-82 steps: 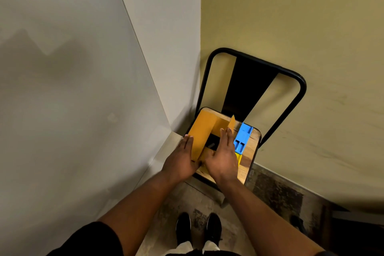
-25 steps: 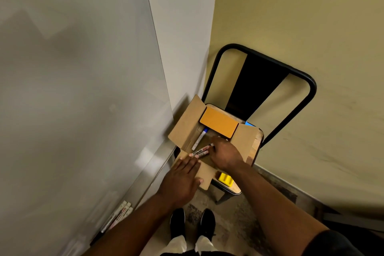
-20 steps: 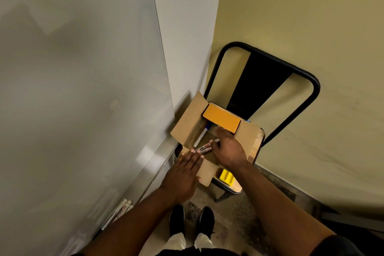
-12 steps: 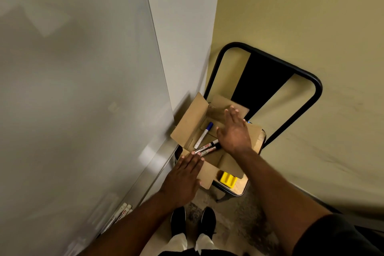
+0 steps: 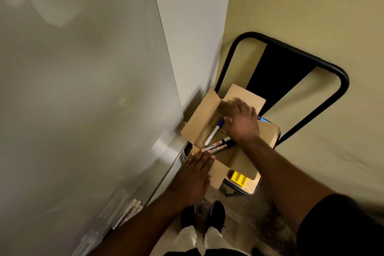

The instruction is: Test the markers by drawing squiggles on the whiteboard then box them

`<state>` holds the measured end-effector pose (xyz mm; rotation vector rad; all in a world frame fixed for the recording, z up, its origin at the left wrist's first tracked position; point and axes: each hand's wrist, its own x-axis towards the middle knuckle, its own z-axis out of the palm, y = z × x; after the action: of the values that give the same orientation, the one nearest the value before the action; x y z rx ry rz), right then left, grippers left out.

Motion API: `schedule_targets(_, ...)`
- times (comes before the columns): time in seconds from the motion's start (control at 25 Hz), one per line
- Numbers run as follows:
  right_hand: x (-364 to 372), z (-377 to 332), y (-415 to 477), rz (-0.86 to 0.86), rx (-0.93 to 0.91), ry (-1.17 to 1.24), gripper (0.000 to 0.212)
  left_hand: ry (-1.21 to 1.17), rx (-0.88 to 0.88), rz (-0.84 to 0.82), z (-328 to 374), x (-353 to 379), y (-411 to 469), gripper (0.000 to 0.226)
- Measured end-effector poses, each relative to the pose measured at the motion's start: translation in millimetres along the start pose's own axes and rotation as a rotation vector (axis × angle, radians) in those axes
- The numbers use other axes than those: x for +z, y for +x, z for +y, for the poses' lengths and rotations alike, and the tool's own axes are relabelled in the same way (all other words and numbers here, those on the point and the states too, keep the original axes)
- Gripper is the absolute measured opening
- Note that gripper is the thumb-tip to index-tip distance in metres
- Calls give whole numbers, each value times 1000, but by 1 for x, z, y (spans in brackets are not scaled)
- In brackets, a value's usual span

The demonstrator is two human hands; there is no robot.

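Note:
An open cardboard box [image 5: 202,122] sits on a chair seat, all its flaps folded out. Inside lie a white marker with a blue cap [image 5: 213,132] and two dark-capped markers [image 5: 217,147] side by side. My left hand [image 5: 195,174] rests flat, fingers straight, on the near left flap. My right hand [image 5: 242,123] hovers over the middle of the box with loosely spread fingers, blurred, its thumb close to the blue cap; it holds nothing I can see. The whiteboard [image 5: 83,89] fills the left side and is blank.
The black metal chair [image 5: 311,64] stands against a yellow wall in the corner. A yellow block [image 5: 238,177] and a blue piece [image 5: 265,119] lie on the seat beside the box. Several more markers [image 5: 128,213] rest on the whiteboard's tray, lower left.
The box went from closed to fully open; my right hand pushed the far orange flap back and now sits over the box's middle. My left hand stays on the near flap.

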<state>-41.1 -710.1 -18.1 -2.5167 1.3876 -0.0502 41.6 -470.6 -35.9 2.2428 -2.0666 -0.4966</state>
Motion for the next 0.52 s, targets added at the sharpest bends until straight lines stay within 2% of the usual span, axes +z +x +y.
schedule_targets(0.08,4,-19,-15,27,-19,137,47,-42,-21,29,0,-3,1,62)
schedule_targets(0.2,25,-37,-27,-191,124,223,29,-75,-39,56,-1,-5,2,60)
schedule_targets(0.28,41,-41,-26,-272,150,195,26,-92,-52,81,-6,-4,1,59)
schedule_targets(0.52,65,-42,-3,-326,293,138,27,-172,-71,192,-10,-10,-1,54)
